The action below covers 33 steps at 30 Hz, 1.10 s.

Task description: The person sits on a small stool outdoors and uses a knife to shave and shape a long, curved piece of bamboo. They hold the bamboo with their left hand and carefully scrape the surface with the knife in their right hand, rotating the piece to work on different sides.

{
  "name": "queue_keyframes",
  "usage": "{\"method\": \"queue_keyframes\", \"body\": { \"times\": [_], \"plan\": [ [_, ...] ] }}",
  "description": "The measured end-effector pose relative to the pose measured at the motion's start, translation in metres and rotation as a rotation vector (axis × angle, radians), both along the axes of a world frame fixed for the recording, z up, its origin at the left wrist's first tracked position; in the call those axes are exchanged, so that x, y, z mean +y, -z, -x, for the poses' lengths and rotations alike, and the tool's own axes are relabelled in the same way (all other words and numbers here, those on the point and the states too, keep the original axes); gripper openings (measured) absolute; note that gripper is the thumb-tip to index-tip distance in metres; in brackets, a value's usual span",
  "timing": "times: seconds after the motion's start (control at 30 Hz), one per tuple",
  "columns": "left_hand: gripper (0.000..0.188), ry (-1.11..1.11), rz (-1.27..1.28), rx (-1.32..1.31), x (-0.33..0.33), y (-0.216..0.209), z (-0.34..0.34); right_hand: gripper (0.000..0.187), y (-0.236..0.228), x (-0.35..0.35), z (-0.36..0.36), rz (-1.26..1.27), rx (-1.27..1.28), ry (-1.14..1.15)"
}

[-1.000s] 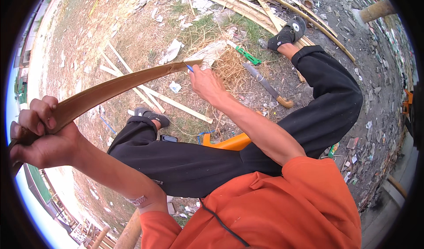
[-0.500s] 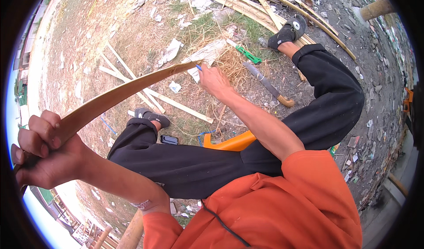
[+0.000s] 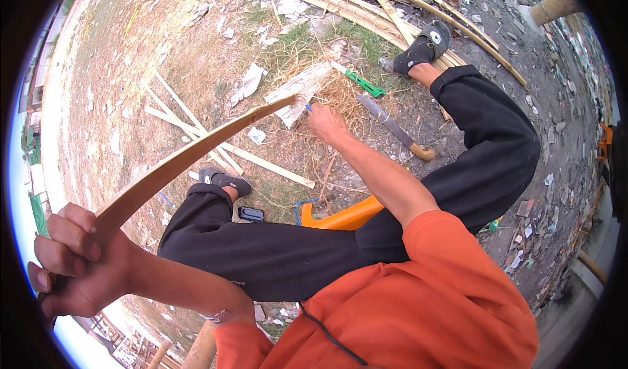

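My left hand (image 3: 85,258) is wrapped round one end of a long, flat bamboo strip (image 3: 196,148), which slants up and away to the right. The strip's far tip hangs free, just left of my right hand (image 3: 329,124). Closed fingers of that right hand grip a small blue object (image 3: 309,107); only its end shows, so I cannot tell its kind. On the ground right of this hand lies a large knife (image 3: 392,125) with a wooden handle. A green utility knife (image 3: 364,84) lies farther off, among dry shavings.
Long bamboo strips (image 3: 353,14) are piled at the far right, by my right shoe (image 3: 425,45). Thinner slats (image 3: 261,164) lie crossed at the left. Near my legs are an orange curved object (image 3: 340,217) and a dark phone-like object (image 3: 251,214). A wooden post (image 3: 555,9) stands far right.
My right hand has moved off the strip's tip, to the right and slightly nearer. My left hand has shifted a little down and right, still holding the strip.
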<state>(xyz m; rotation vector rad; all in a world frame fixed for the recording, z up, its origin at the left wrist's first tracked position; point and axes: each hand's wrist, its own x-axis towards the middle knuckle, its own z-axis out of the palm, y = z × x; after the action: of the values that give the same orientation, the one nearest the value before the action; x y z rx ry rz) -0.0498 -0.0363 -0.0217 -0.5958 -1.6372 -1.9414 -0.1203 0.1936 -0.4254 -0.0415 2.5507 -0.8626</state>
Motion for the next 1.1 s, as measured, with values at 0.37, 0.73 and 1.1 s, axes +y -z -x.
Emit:
{"method": "queue_keyframes", "body": {
  "times": [0.37,0.73,1.1],
  "plan": [
    [0.033,-0.134,0.033,0.017,-0.013,0.000,-0.005,0.028,0.008,-0.002,0.000,0.037,0.072,0.003],
    [0.034,0.069,0.031,-0.029,-0.009,-0.002,-0.009,0.029,-0.061,-0.027,-0.028,0.276,0.081,0.094],
    [0.041,0.123,0.107,0.058,0.001,-0.001,-0.009,0.032,-0.023,0.001,-0.022,-0.003,0.018,-0.020]
  ]
}}
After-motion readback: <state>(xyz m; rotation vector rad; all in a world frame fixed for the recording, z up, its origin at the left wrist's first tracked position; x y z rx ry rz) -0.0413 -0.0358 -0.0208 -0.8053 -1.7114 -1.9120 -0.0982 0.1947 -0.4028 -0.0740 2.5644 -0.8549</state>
